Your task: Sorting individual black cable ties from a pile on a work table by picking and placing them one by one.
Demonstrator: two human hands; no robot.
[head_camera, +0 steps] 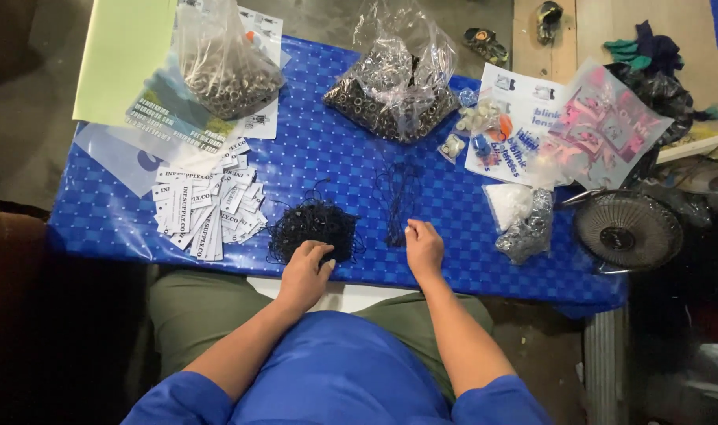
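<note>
My left hand (305,271) rests at the near edge of a tangled pile of thin black strings (311,228), with its fingertips in the pile. My right hand (423,248) lies on the blue checked table cover (335,149), its fingers curled at the near end of a small straight bundle of black strings (398,201). Whether it pinches a string is too small to tell. Left of the pile lies a heap of white printed paper tags (209,208).
Two clear bags of small metal rings (229,79) (394,98) stand at the back. Printed sheets and packets (587,126) and small plastic bags (524,220) lie at the right. A small round fan (628,230) sits off the right edge. A green sheet (123,55) lies back left.
</note>
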